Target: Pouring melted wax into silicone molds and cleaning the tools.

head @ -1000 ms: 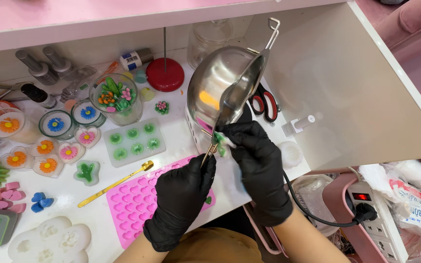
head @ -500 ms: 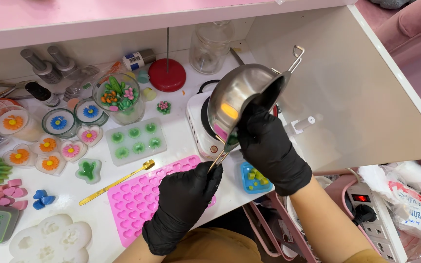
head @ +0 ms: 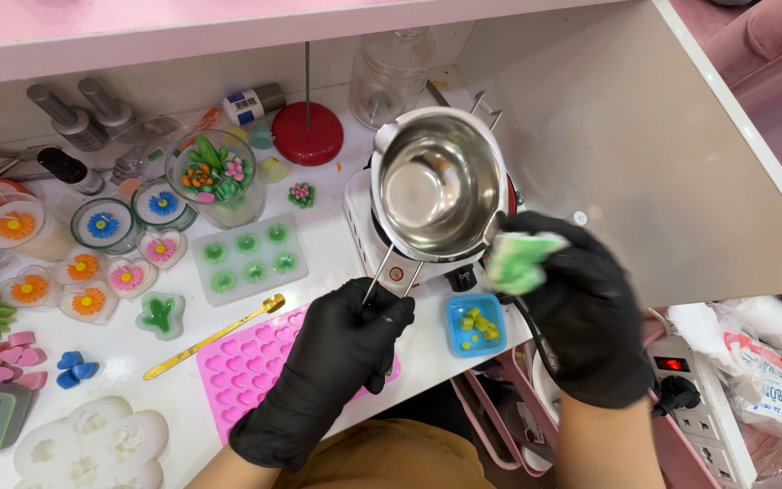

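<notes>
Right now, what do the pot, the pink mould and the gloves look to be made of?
Pot: polished steel, judging by its mirror-like inside and wire handle in the left hand. Pink mould: probably silicone, matte, with rows of heart cavities. Gloves: thin black nitrile or latex, snug and slightly glossy; the right hand holds a green-stained wipe.

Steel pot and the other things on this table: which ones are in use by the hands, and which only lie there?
In use: steel pot, left hand, right hand, green-stained wipe, white hot plate.

Lying about: pink heart mould, gold spoon, blue tray, red stand.
</notes>
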